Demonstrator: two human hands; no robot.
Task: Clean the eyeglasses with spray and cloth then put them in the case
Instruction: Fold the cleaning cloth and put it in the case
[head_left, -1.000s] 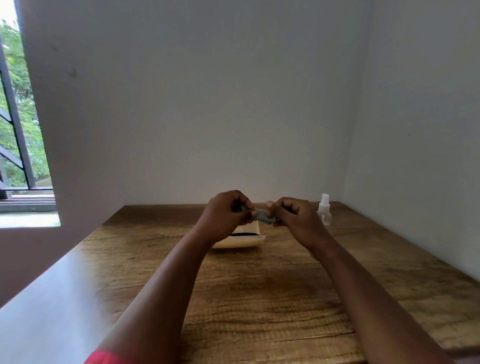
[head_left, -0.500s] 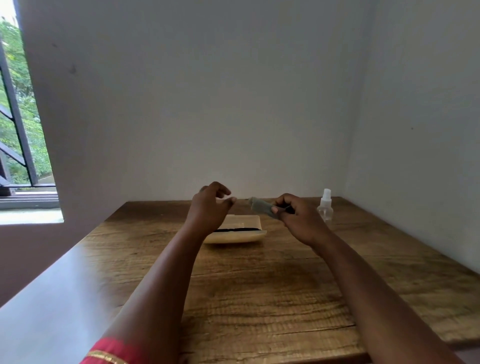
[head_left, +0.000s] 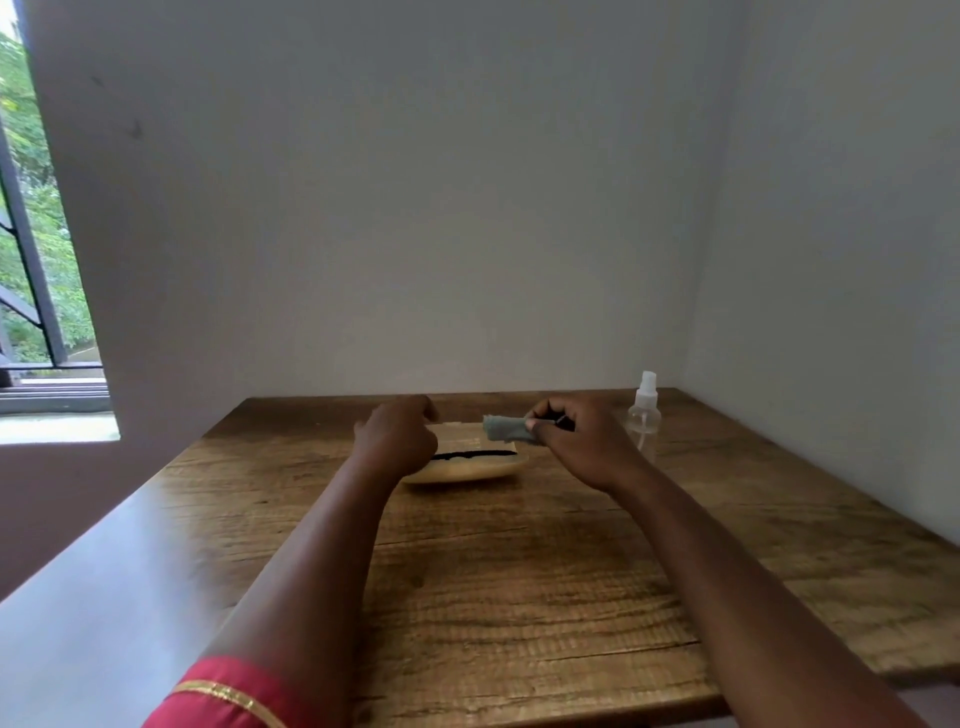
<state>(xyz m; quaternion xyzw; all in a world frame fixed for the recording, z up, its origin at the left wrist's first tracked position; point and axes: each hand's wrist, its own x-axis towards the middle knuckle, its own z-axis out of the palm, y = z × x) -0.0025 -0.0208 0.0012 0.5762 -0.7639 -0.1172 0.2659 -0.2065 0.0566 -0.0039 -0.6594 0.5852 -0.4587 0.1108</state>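
Over at the far end of the worktop my right hand is pinching the grey cloth, bunched up, with something dark tucked against the fingers. I think that's part of the glasses but honestly I can't tell. My left hand is apart from the right, hovering by the near-left end of the case, fingers loosely curled and, as far as I can see, holding nothing. The case lies open and flat between the hands, tan with a dark strip across it; that strip could be the lining or the glasses themselves lying in it, too small and far to say. So where the glasses are is my big unknown: either in the right hand under the cloth or already in the case. The spray stands upright just right of my right hand, near the corner wall. My guess is the wiping is about done and the next bit is packing up. To do that well I'd steady the case with the left hand, keep the cloth between fingers and lenses so no fresh smudges go on, fold the arms flat and lay the glasses in lens side away from the hinge. The left fingertips are hidden behind the hand.
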